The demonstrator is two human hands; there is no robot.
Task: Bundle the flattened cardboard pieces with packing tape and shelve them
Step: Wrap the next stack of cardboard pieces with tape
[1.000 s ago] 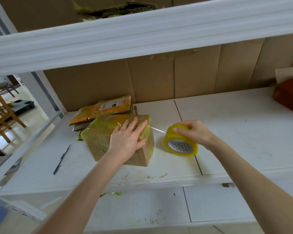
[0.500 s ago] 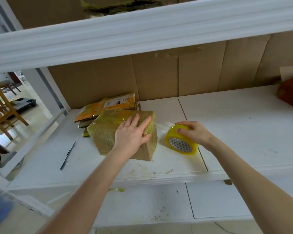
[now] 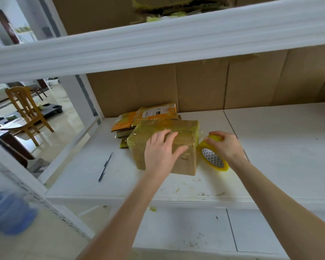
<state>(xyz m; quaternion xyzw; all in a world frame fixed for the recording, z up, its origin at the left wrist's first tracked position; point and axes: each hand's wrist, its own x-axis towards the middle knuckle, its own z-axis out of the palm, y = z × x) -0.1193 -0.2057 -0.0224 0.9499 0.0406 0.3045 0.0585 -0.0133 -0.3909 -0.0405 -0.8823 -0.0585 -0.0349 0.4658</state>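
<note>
Item: cardboard bundle [image 3: 176,126], centre of frame, lying flat on white shelf [image 3: 270,147], wrapped in yellowish tape. L hand [image 3: 161,152]: on top of bundle, fingers straight and spread, pressing down. R hand [image 3: 226,145]: just right of bundle, fingers curled over yellow tape roll [image 3: 212,158]; roll tilted, close beside bundle's right edge. 2nd taped stack [image 3: 154,114] w/ orange labels: behind bundle, touching. Pen [image 3: 105,167]: left of bundle, apart.
</note>
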